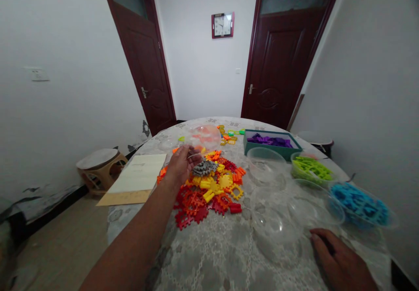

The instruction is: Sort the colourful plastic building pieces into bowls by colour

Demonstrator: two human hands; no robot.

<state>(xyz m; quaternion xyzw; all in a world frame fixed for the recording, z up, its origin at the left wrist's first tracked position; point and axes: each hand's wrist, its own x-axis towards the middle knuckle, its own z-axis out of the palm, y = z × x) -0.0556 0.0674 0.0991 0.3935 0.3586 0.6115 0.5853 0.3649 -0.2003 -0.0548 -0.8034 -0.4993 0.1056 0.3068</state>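
My left hand [185, 165] reaches over a heap of plastic gear pieces, its fingers bent together at the heap's far left side. A thin pale line shows at the fingertips, but I cannot make out what they hold. Right beside the fingers lies a cluster of grey pieces [205, 168]. Yellow gear pieces [214, 185] and red ones [193, 203] make up the near part of the heap. My right hand [340, 258] rests at the lower right with its fingers loosely curled and nothing seen in them. Its fingertips are close to a clear round plastic container [276, 223].
A green box [278, 152] of purple pieces stands at the back right. Tubs of lime-green pieces [310, 168] and blue pieces [358, 203] line the right edge, near more clear bowls [266, 166]. Behind the heap is a clear container [207, 137]; paper [139, 173] lies left.
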